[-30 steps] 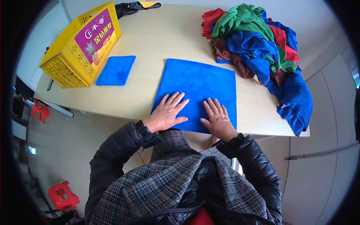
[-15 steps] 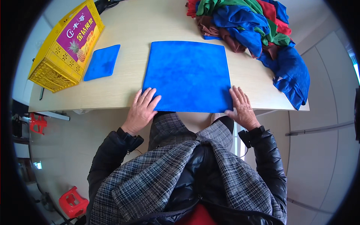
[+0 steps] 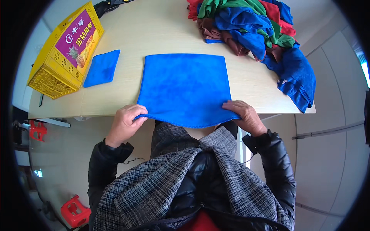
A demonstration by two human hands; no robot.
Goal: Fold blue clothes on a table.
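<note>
My left hand (image 3: 125,123) and right hand (image 3: 243,115) each pinch a near corner of the blue microfibre cloth (image 3: 185,86), spread flat on the table (image 3: 162,30). It looks light and limp; corners seem the best grip.

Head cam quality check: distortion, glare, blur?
Head view: strong fisheye, the table edge bows and a black vignette rings the frame; light is soft and even, with one bright glare strip at the right rim; the blue cloth, left hand and right hand look sharp.
</note>
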